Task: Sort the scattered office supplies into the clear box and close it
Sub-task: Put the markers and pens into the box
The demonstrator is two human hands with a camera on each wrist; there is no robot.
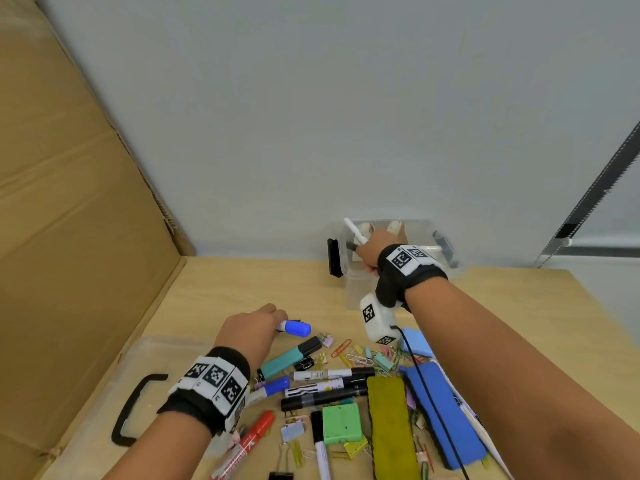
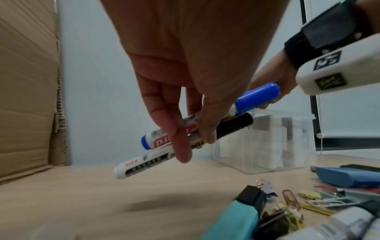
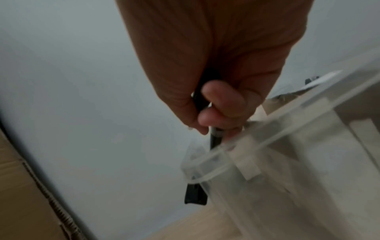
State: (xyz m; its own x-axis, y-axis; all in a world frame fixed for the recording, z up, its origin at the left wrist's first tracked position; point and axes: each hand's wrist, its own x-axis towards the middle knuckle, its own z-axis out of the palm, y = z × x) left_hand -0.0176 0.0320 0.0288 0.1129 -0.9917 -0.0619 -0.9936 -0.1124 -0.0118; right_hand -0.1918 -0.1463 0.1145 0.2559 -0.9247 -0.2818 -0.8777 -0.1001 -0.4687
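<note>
My left hand [image 1: 273, 320] hovers above the table's left middle, pinching two markers together: a blue-capped marker [image 2: 257, 97] and a black-capped marker [image 2: 232, 126]. The head view shows only the blue cap [image 1: 296, 328]. The clear box [image 1: 408, 230] stands open at the back of the table, with black latches [image 1: 334, 258] on its ends. My right hand [image 1: 367, 244] is over its near left rim [image 3: 246, 146], gripping a white marker with a dark end [image 1: 355, 231], tilted up to the left. The box's inside is mostly hidden.
The clear lid [image 1: 156, 344] with a black handle [image 1: 131, 410] lies at the front left. Scattered in front: a teal highlighter [image 1: 291, 358], black markers [image 1: 329, 386], a red marker [image 1: 254, 436], a green box [image 1: 341, 422], a blue case [image 1: 443, 410], paper clips [image 1: 360, 355]. Cardboard [image 1: 69, 202] walls the left.
</note>
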